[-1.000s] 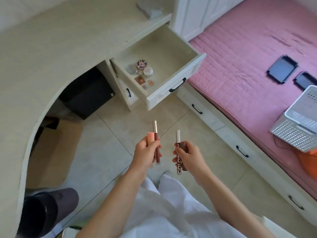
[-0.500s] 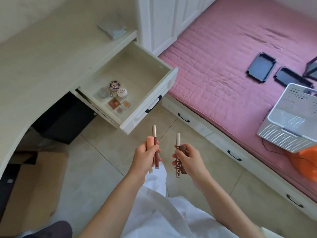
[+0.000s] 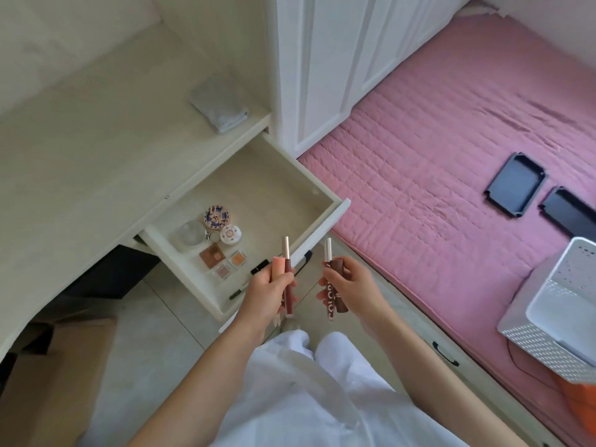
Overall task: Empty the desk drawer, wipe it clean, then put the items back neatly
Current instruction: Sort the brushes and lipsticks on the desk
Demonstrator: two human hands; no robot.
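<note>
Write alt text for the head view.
Left hand and right hand each grip lip gloss tubes above an open white desk drawer holding small makeup compacts. A pink bed lies to the right.

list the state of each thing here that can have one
desk drawer: pulled open, partly filled
left hand: grips two lip tubes
right hand: grips two brown tubes
folded cloth: lying on desk
black trays: empty, on bed
bed drawer: closed
</note>
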